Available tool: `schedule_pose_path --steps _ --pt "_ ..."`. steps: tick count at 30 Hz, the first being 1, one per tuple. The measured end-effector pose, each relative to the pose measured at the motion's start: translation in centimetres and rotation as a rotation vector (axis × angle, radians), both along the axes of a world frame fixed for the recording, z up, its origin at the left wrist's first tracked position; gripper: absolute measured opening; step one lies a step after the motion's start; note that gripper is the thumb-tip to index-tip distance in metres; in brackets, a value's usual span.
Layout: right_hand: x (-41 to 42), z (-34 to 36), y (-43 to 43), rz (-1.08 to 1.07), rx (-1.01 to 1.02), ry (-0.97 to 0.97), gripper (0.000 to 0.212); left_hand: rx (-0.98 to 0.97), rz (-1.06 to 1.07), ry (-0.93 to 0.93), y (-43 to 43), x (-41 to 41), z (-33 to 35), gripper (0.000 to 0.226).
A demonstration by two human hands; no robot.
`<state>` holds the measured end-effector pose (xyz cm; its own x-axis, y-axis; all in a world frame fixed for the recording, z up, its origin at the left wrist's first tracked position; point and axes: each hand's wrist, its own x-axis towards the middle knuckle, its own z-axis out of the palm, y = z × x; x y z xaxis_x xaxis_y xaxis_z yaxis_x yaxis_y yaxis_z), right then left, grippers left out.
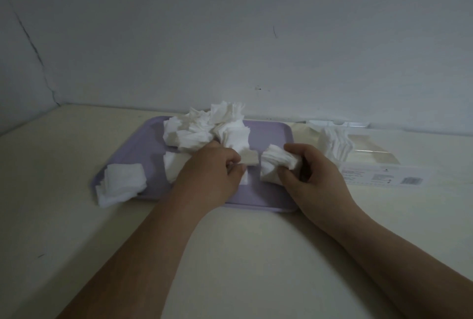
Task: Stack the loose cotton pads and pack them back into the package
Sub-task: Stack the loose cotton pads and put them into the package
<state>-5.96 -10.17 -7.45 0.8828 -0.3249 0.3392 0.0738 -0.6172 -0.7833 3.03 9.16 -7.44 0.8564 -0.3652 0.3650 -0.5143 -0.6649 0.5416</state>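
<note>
The right hand point(311, 167) is clamped on a small bundle of cotton pads point(275, 162), held on edge above the purple tray point(266, 129), probably so that their edges line up before packing. The left hand point(212, 167) is closed on one or two loose pads point(249, 158) just beside the big heap point(204, 129), probably to add them to the bundle. I count one tray, one package point(378, 162) lying on the table point(230, 254) to the right with one stack point(335, 143) already in it, and one more small pile point(121, 183) at the tray's left corner.
</note>
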Motion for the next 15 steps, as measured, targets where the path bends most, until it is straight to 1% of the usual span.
schedule_pose_path --steps 1,4,6,7,10,12,13,15 --pt "0.0 0.0 0.0 0.0 0.003 0.001 0.04 0.013 0.004 -0.01 0.0 -0.1 0.2 0.011" --pt "0.0 0.0 -0.1 -0.002 0.006 0.002 0.04 0.016 0.006 0.015 0.3 -0.5 0.7 0.016" --pt "0.0 0.0 0.0 0.001 0.001 0.005 0.039 0.028 -0.045 0.043 0.4 -1.0 1.1 0.014" --pt "-0.1 0.0 0.0 0.003 -0.002 0.005 0.039 0.044 -0.085 0.049 0.4 -1.1 1.2 0.017" --pt "0.0 0.1 0.1 0.004 -0.008 0.007 0.039 0.093 -0.152 0.104 0.3 -1.6 1.5 0.039" --pt "0.0 0.1 0.1 0.004 -0.016 0.006 0.039 0.098 -0.161 0.14 0.1 -1.7 1.5 0.044" --pt "0.0 0.1 0.1 0.004 -0.019 0.005 0.039 0.081 -0.145 0.151 0.0 -1.7 1.5 0.042" --pt "-0.1 0.1 0.1 0.002 -0.023 0.005 0.04 0.05 -0.085 0.138 -0.1 -1.6 1.3 0.028"
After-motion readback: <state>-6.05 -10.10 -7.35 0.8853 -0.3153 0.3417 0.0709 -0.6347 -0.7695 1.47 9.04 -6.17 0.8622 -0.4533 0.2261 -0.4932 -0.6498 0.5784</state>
